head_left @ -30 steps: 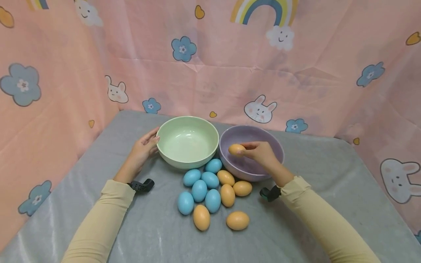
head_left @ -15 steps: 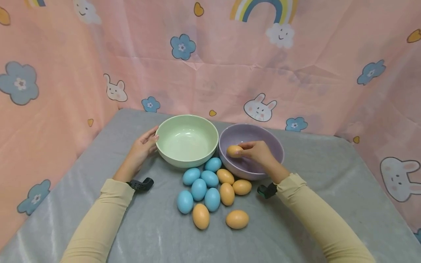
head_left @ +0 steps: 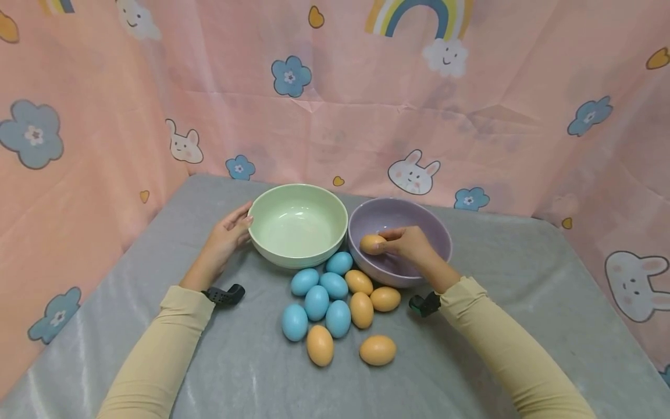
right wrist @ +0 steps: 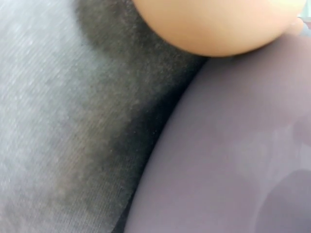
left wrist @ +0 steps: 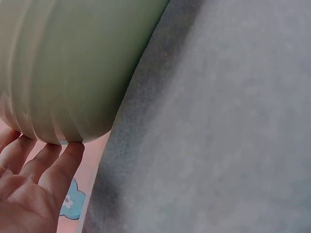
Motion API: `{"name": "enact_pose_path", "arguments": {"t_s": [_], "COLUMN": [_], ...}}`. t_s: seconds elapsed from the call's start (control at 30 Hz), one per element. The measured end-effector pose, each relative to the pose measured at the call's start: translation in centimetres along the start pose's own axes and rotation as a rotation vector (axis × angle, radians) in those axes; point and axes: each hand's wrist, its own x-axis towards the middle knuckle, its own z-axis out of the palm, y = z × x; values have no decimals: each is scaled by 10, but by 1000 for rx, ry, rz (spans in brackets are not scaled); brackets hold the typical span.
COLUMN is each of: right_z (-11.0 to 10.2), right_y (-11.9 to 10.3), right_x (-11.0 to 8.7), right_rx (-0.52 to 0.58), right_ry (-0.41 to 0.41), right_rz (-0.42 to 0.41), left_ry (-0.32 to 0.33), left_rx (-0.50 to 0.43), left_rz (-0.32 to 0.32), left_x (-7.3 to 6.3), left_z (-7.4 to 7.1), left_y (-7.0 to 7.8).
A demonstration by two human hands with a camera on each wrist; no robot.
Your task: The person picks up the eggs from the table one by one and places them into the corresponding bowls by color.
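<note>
My right hand (head_left: 410,244) pinches an orange egg (head_left: 370,244) between thumb and fingers, inside the purple bowl (head_left: 442,227). My left hand (head_left: 226,235) rests against the left side of the green bowl (head_left: 298,227), its thumb at the rim. In the left wrist view, nearly straight fingers (left wrist: 60,170) touch the bowl's ridged outer wall. In front of the bowls lie several blue eggs (head_left: 316,302) and several orange eggs (head_left: 362,310). A close, blurred orange egg (right wrist: 223,24) shows beside the purple wall in the right wrist view; the right hand's grip is out of that view.
Both bowls stand side by side on a grey cloth-covered table (head_left: 235,361). A pink patterned curtain (head_left: 356,128) hangs behind and at the sides. Two orange eggs, one of them a loose egg (head_left: 378,350), lie nearest the front.
My right hand has moved slightly left and down inside the purple bowl with the orange egg. The left hand and the eggs on the table stay put.
</note>
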Motion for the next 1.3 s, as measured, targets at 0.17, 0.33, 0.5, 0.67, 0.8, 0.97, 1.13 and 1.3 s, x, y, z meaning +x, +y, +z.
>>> {"name": "enact_pose_path", "arguments": {"t_s": [0.17, 0.33, 0.5, 0.67, 0.8, 0.97, 1.13, 1.3], "right_z": [0, 0, 0, 1, 1, -1, -5, -9], "right_y": [0, 0, 0, 0, 0, 1, 2, 0], "right_x": [-1, -2, -1, 0, 0, -1, -3, -10], "right_rx": [-16, -9, 1, 4, 1, 1, 6, -26], "right_ry": [-17, -29, -31, -29, -31, -37, -17, 20], "right_rz": [9, 19, 26, 24, 25, 11, 1, -56], "left_ry": [8, 15, 17, 22, 21, 20, 18, 18], "left_rx": [1, 8, 9, 6, 8, 10, 4, 10], "left_rz": [-7, -12, -12, -13, -13, -10, 0, 8], "left_x": [1, 1, 1, 1, 2, 2, 2, 1], "left_z": [1, 1, 1, 1, 0, 0, 1, 0], "left_y": [0, 0, -1, -1, -2, -1, -2, -2]}}
